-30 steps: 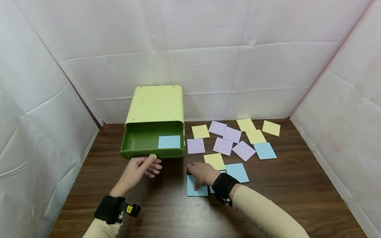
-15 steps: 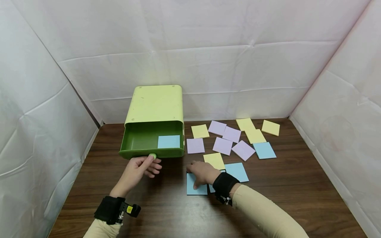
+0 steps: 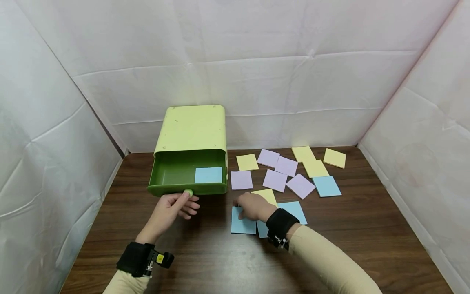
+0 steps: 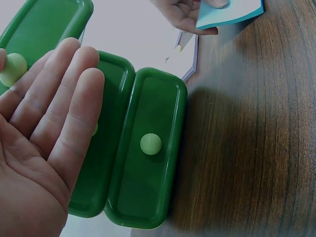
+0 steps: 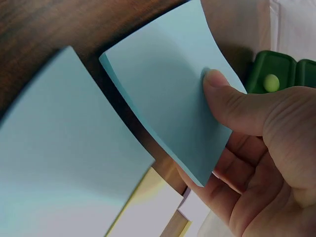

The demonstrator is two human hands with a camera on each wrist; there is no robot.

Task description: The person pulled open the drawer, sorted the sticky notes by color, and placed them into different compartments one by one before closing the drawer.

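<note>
A light green drawer box [image 3: 191, 130] stands at the back left of the wooden table [image 3: 205, 261]. Its dark green drawer [image 3: 172, 173] is pulled out, with one blue sticky pad [image 3: 208, 174] lying inside at the right. My left hand [image 3: 186, 199] pinches the drawer's pale knob [image 3: 188, 192]; in the left wrist view the knob [image 4: 12, 69] shows at the fingertips [image 4: 69, 54]. My right hand [image 3: 239, 204] pinches another blue sticky pad [image 3: 242, 223], thumb [image 5: 232, 103] on top and fingers underneath. That pad [image 5: 173, 113] is tilted up off the table.
Several yellow [image 3: 247, 162], purple [image 3: 274, 180] and blue [image 3: 326, 185] sticky pads lie scattered right of the box. One blue pad [image 3: 295, 210] and a yellow one [image 3: 267, 194] lie close to my right wrist. White cloth walls [image 3: 55, 134] close in the table on three sides.
My right hand has moved away from me toward the drawer, carrying the blue pad a little farther and tilting it up. My left hand stays on the knob.
</note>
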